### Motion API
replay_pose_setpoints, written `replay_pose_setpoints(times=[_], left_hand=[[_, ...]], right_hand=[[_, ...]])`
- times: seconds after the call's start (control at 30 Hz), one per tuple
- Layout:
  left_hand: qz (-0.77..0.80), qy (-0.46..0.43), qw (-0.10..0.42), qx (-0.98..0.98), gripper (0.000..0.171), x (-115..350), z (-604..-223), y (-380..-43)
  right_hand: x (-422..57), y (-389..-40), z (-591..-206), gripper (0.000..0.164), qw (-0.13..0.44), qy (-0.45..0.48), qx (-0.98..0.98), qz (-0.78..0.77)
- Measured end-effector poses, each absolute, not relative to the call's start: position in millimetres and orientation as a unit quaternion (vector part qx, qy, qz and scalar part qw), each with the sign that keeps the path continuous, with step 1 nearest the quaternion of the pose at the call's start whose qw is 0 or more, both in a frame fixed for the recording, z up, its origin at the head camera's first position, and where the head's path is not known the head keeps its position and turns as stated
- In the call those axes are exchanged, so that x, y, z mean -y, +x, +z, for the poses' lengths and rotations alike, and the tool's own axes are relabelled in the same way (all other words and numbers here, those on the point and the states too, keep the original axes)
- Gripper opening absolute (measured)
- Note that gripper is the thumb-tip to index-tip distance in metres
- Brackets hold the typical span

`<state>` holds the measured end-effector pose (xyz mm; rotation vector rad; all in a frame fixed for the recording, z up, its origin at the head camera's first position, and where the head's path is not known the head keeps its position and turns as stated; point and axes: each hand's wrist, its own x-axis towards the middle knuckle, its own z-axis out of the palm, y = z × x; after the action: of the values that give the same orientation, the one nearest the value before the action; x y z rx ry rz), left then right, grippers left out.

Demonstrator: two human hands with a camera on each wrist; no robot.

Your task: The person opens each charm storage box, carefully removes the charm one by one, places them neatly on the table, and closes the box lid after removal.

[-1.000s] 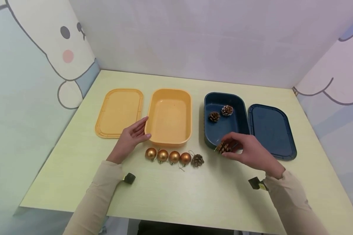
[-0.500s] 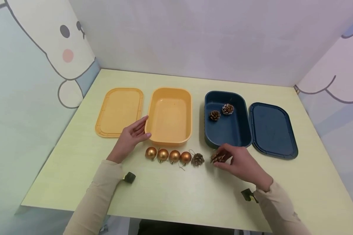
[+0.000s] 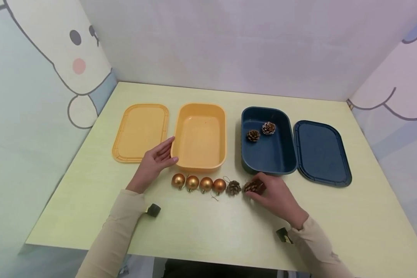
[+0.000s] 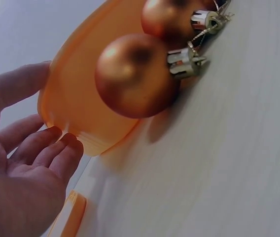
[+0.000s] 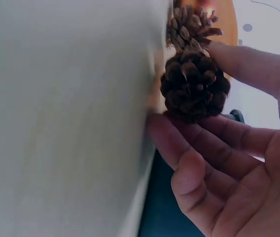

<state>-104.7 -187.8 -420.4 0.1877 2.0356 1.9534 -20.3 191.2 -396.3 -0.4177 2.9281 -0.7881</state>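
Observation:
My right hand (image 3: pixel 273 194) pinches a pine cone (image 3: pixel 251 187) between thumb and fingers at the table surface, just in front of the dark blue box (image 3: pixel 271 158). To its left lies another pine cone (image 3: pixel 233 188) with a string loop. The right wrist view shows the held pine cone (image 5: pixel 195 85) close against the second pine cone (image 5: pixel 192 24). My left hand (image 3: pixel 152 166) rests relaxed fingers and thumb on the outside of the yellow box (image 3: pixel 199 143) at its near left corner. In the left wrist view, fingertips (image 4: pixel 71 140) touch the box wall.
Several gold ball ornaments (image 3: pixel 192 183) line up in front of the yellow box. Two pine cones (image 3: pixel 268 128) lie inside the blue box. A yellow lid (image 3: pixel 142 131) lies at left, a blue lid (image 3: pixel 321 152) at right. Walls stand behind and beside the table.
My right hand has moved the pine cone left and toward me, from over the blue box's near rim down to the table by the other pine cone. The left hand has stayed put.

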Motion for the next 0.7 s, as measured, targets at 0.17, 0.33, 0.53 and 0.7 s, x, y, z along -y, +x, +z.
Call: replay_pose_setpoints(times=[0.17,0.33,0.53,0.7], left_hand=[[0.683,0.066,0.155,-0.710,0.074,187.5,-420.0,-104.7],[0.685,0.065,0.155,-0.709,0.074,187.8,-420.4,-104.1],[0.684,0.065,0.156,-0.709,0.074,188.1,-421.6,-104.1],[0.685,0.065,0.156,-0.709,0.075,188.5,-421.8,-105.0]], right_hand=[[-188.0,-17.9,-398.6,0.034,0.025,-0.126,-0.961,-0.247],[-185.5,-17.0,-399.7,0.036,0.016,-0.123,-0.964,-0.234],[-186.3,-16.7,-399.4,0.042,0.017,-0.132,-0.964,-0.231],[-189.9,-18.0,-397.5,0.045,0.041,-0.131,-0.963,-0.233]])
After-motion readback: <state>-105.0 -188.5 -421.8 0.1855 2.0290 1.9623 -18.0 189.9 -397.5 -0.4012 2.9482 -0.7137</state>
